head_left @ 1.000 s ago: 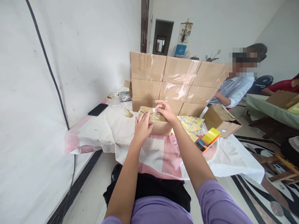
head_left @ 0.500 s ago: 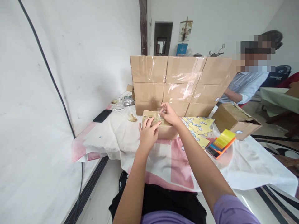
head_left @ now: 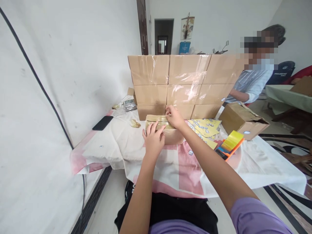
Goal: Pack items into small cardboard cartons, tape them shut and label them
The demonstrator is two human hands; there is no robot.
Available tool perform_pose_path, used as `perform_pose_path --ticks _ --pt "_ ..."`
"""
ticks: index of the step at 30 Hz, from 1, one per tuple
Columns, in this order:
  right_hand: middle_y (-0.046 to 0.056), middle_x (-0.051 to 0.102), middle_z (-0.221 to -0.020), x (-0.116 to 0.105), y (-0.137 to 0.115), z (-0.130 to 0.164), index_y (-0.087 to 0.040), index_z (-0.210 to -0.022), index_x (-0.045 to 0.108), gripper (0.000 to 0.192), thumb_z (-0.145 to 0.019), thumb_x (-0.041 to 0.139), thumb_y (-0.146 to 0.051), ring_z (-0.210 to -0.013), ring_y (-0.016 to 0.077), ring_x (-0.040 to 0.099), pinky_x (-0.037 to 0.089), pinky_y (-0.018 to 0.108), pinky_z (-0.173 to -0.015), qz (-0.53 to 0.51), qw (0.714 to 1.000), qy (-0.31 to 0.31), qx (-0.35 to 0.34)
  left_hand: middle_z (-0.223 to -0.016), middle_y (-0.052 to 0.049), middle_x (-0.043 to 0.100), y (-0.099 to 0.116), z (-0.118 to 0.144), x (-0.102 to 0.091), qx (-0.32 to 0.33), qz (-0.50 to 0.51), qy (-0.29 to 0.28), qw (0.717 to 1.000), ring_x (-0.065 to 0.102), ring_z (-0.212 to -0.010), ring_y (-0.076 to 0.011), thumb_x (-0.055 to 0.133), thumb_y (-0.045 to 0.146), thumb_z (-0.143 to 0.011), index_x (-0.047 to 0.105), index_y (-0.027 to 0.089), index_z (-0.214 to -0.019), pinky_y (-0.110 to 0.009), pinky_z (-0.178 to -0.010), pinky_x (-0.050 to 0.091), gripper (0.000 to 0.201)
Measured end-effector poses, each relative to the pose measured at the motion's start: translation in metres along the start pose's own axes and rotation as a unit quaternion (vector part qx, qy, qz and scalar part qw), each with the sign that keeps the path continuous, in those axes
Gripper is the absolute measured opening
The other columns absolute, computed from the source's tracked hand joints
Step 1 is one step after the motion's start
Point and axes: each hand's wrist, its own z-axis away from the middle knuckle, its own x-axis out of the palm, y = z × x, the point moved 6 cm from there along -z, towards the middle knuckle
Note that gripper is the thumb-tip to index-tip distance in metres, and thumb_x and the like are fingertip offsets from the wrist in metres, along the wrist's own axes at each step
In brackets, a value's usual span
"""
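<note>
On the tablecloth [head_left: 117,139], a small cardboard box [head_left: 174,138] sits on the near side of stacked cartons [head_left: 184,79], with a gaping carton [head_left: 234,120] farther right. The left hand [head_left: 154,138] lies spread on the box's top; the right hand [head_left: 175,117] curls narrow at its right side, any grip hard to tell. The left fingers fan wider than a second ago.

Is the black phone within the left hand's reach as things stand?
Probably yes: the left hand rests on the small box, and only a crumpled scrap lies near the way to the phone.
</note>
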Motion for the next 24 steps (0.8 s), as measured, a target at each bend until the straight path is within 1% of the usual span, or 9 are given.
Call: perform_pose_path --ticks 2,4,7,9,10,13,16,21,24 --pt "0.013 0.067 -0.121 -0.002 0.003 -0.002 -0.017 -0.128 0.055 0.045 -0.084 0.059 -0.011 -0.12 0.0312 0.054 0.044 0.045 -0.102 0.03 0.999 -0.002 0.023 -0.162 0.001 0.048 0.0 0.001 0.001 -0.004 -0.002 0.004 1.0 0.034 -0.153 -0.0292 0.053 0.026 -0.097 0.065 0.039 -0.138 -0.067 -0.126 0.023 0.045" --pt "0.016 0.064 -0.129 -0.001 0.005 -0.002 -0.017 -0.13 0.056 0.045 -0.086 0.06 -0.013 -0.12 0.033 0.055 0.043 0.047 -0.102 0.055 0.997 -0.019 0.042 -0.161 0.0 0.049 0.0 0.001 0.002 -0.005 -0.003 0.007 1.0 0.034 -0.153 -0.029 0.053 0.026 -0.097 0.065 0.038 -0.138 -0.066 -0.126 0.023 0.045" --pt "0.013 0.069 -0.123 0.004 0.004 -0.004 -0.019 -0.12 0.064 0.029 -0.092 0.055 -0.017 -0.114 0.0307 0.061 0.043 0.045 -0.102 0.078 0.993 -0.072 0.059 -0.16 0.0 0.05 0.0 0.001 0.002 -0.002 -0.005 0.009 1.0 0.036 -0.153 -0.0284 0.053 0.025 -0.096 0.065 0.038 -0.137 -0.065 -0.126 0.023 0.045" --pt "0.012 0.073 -0.116 0.007 0.002 -0.006 -0.02 -0.106 0.069 0.02 -0.097 0.052 -0.022 -0.111 0.0303 0.064 0.041 0.046 -0.104 0.094 0.988 -0.104 0.068 -0.16 0.0 0.05 0.001 0.002 0.001 0.001 -0.005 0.009 1.0 0.036 -0.153 -0.0289 0.054 0.025 -0.096 0.065 0.038 -0.138 -0.066 -0.125 0.023 0.045" --pt "0.012 0.074 -0.113 0.008 0.001 -0.007 -0.02 -0.098 0.07 0.02 -0.099 0.051 -0.027 -0.11 0.0313 0.064 0.04 0.047 -0.105 0.102 0.985 -0.118 0.075 -0.161 0.0 0.049 0.002 0.002 0.001 0.001 -0.005 0.009 1.0 0.035 -0.153 -0.0293 0.054 0.026 -0.097 0.064 0.038 -0.138 -0.067 -0.125 0.023 0.045" --pt "0.014 0.075 -0.099 0.01 -0.002 -0.012 -0.02 -0.08 0.07 0.04 -0.098 0.058 -0.054 -0.1 0.0336 0.067 0.041 0.048 -0.102 0.12 0.975 -0.169 0.086 -0.161 -0.002 0.048 0.004 0.005 0.002 -0.002 -0.01 0.01 1.0 0.034 -0.153 -0.0309 0.054 0.027 -0.097 0.063 0.038 -0.14 -0.068 -0.124 0.023 0.045" --pt "0.013 0.073 -0.084 0.011 -0.003 -0.017 -0.02 -0.071 0.068 0.057 -0.09 0.061 -0.073 -0.084 0.0307 0.068 0.046 0.043 -0.088 0.128 0.965 -0.216 0.074 -0.161 -0.002 0.049 0.005 0.008 0.003 -0.004 -0.019 0.017 1.0 0.035 -0.153 -0.0308 0.054 0.028 -0.097 0.063 0.038 -0.14 -0.067 -0.123 0.024 0.045" --pt "0.013 0.069 -0.07 0.012 -0.003 -0.03 -0.018 -0.064 0.067 0.067 -0.091 0.057 -0.078 -0.073 0.0276 0.065 0.043 0.036 -0.073 0.146 0.955 -0.256 0.019 -0.16 -0.001 0.05 0.002 0.007 0.004 0.0 -0.026 0.023 0.999 0.037 -0.152 -0.0302 0.054 0.028 -0.098 0.064 0.04 -0.139 -0.067 -0.124 0.024 0.044" --pt "0.012 0.071 -0.071 0.012 -0.003 -0.035 -0.016 -0.071 0.074 0.07 -0.093 0.053 -0.079 -0.07 0.0247 0.065 0.043 0.033 -0.07 0.147 0.947 -0.285 -0.003 -0.16 -0.002 0.051 0.001 0.007 0.004 0.009 -0.029 0.025 0.999 0.04 -0.15 -0.0307 0.055 0.028 -0.097 0.064 0.039 -0.138 -0.067 -0.123 0.025 0.043"
